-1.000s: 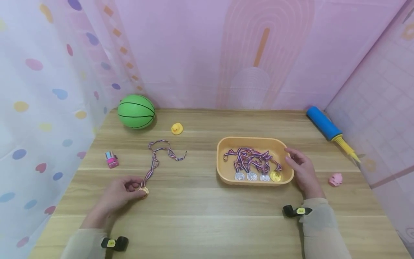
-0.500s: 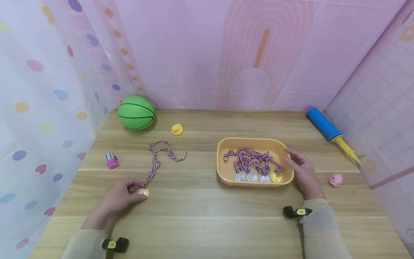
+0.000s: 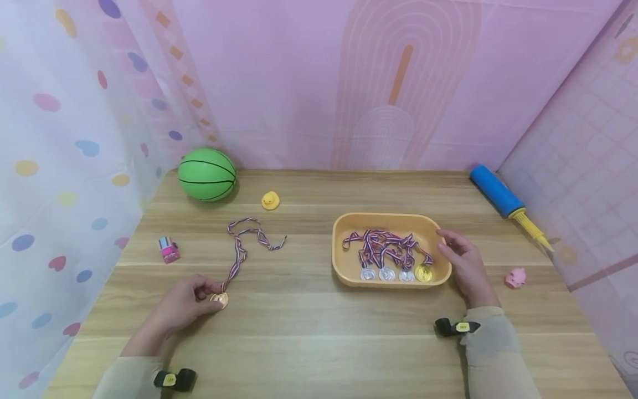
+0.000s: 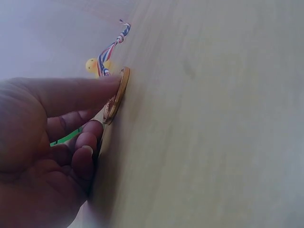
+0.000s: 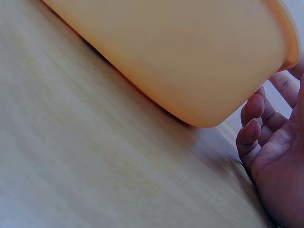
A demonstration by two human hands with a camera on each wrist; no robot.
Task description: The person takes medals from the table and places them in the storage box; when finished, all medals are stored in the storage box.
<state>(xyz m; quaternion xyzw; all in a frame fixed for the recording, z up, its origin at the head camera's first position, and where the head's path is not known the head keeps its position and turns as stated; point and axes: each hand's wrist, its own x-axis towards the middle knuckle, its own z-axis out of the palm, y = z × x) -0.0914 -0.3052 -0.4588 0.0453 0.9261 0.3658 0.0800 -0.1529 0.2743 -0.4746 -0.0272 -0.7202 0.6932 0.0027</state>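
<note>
At the left of the head view my left hand (image 3: 181,305) pinches a gold-coloured medal (image 3: 220,300) close over the tabletop. My thumb lies across the face of the medal (image 4: 114,99) in the left wrist view. From it a red, white and blue ribbon (image 3: 236,255) trails away over the wood. My right hand (image 3: 466,266) holds the right end of an orange plastic basin (image 3: 394,283), thumb and index finger at its rim. Inside the basin several silver medals (image 3: 386,274) and a gold medal (image 3: 423,273) lie in a row, their ribbons (image 3: 389,246) tangled behind them.
A green ball (image 3: 206,174) and a yellow rubber duck (image 3: 270,200) stand at the back left. Farther left lies a small pink toy (image 3: 169,250). A pink pig toy (image 3: 515,277) sits right of my right hand, below a blue and yellow pump (image 3: 498,193). Curtains border the table.
The head view has shifted slightly. Both hands keep their places, the left at the medal and the right at the basin's rim.
</note>
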